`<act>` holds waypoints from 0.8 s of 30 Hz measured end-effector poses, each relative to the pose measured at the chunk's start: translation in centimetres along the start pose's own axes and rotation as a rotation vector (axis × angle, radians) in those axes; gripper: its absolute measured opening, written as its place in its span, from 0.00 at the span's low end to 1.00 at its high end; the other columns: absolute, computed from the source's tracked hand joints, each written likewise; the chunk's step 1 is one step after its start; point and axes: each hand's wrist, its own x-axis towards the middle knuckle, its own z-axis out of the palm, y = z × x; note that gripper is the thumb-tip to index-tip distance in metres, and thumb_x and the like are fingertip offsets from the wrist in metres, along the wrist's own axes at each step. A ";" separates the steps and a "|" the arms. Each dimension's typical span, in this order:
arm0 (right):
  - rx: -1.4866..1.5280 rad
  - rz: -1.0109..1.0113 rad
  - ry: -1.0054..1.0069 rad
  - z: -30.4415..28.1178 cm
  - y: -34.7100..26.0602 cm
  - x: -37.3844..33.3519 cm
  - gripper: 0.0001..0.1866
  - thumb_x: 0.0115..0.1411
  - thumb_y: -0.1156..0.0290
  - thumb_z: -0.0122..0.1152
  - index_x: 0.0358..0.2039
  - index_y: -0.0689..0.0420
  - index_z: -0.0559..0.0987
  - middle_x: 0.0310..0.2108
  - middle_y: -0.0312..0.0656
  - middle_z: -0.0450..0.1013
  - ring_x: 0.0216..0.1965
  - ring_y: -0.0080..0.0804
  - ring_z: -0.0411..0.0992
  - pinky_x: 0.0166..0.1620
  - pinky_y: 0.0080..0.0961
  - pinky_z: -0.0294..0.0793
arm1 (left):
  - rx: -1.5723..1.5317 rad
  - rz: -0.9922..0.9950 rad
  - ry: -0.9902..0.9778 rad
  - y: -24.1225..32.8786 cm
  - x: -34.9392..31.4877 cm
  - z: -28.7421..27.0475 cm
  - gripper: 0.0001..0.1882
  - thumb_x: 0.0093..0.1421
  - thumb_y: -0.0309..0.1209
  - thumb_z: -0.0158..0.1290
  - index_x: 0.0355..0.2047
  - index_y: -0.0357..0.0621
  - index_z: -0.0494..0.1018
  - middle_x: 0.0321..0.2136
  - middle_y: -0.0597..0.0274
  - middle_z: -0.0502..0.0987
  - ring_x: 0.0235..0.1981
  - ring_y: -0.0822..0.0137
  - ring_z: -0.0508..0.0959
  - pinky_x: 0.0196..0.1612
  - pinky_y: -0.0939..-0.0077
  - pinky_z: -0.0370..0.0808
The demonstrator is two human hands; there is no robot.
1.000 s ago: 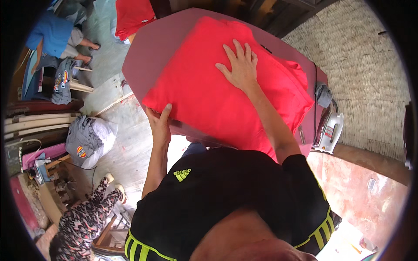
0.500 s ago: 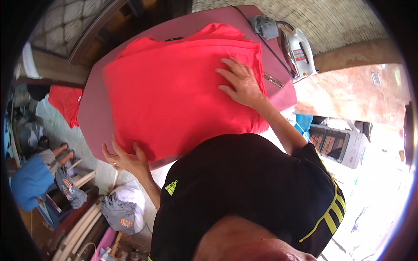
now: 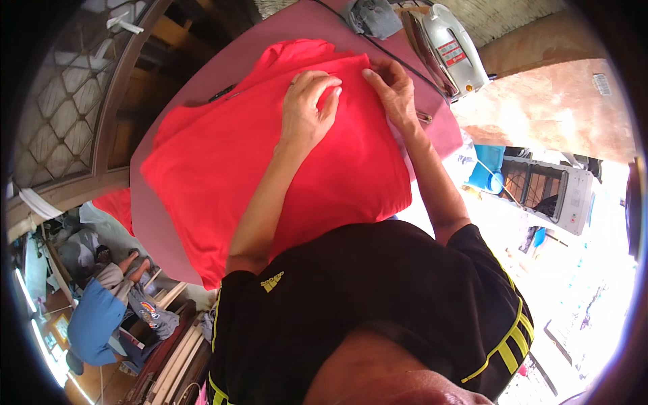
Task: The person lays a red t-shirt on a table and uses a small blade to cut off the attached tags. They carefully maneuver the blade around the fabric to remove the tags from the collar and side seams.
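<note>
A red shirt (image 3: 270, 169) lies spread over the pink padded ironing board (image 3: 158, 223), its lower part close to my body. My right hand (image 3: 395, 94) is at the shirt's far right corner, thumb and bent fingers closed on the fabric edge. To its left, my left hand (image 3: 307, 115) is over the upper part of the cloth, fingers curved and thumb apart, with nothing visible between them. A small dark strip (image 3: 221, 93) shows by the shirt's far left edge. Just past my right hand, a narrow metallic object (image 3: 424, 117) lies on the board.
A silver-white iron (image 3: 455, 50) stands at the far right beside a grey cloth (image 3: 371, 17), its dark cord crossing the board. A latticed window (image 3: 64, 108) flanks the left. Another person (image 3: 101, 310) in blue is at lower left. A white appliance (image 3: 574, 196) stands at right.
My left hand has moved from the near left edge up to the shirt's far part. My right hand has shifted to the far right corner. The shirt now lies turned at a slant.
</note>
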 end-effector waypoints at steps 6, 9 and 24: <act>-0.096 -0.092 0.016 0.1 1.3 0.6 0.13 0.58 0.70 0.71 0.40 0.62 0.81 0.34 0.36 0.77 0.35 0.21 0.73 0.39 0.21 0.75 | -0.056 -0.116 0.063 -1.9 -0.9 2.3 0.11 0.54 0.20 0.61 0.38 0.42 0.78 0.36 0.57 0.79 0.37 0.59 0.80 0.43 0.68 0.77; -0.066 -0.200 0.032 0.2 1.8 0.9 0.09 0.58 0.75 0.71 0.39 0.59 0.81 0.36 0.32 0.75 0.35 0.16 0.71 0.37 0.16 0.72 | 0.035 -0.072 0.083 -1.8 -0.6 2.0 0.17 0.54 0.19 0.61 0.45 0.41 0.76 0.43 0.58 0.78 0.43 0.60 0.79 0.45 0.70 0.77; -0.193 -0.397 -0.083 -1.9 -1.2 -1.5 0.15 0.57 0.69 0.70 0.43 0.60 0.79 0.38 0.43 0.76 0.34 0.36 0.76 0.36 0.30 0.77 | 0.232 0.149 -0.064 -1.7 -0.7 1.9 0.15 0.45 0.22 0.59 0.35 0.51 0.81 0.35 0.71 0.80 0.49 0.65 0.78 0.54 0.65 0.61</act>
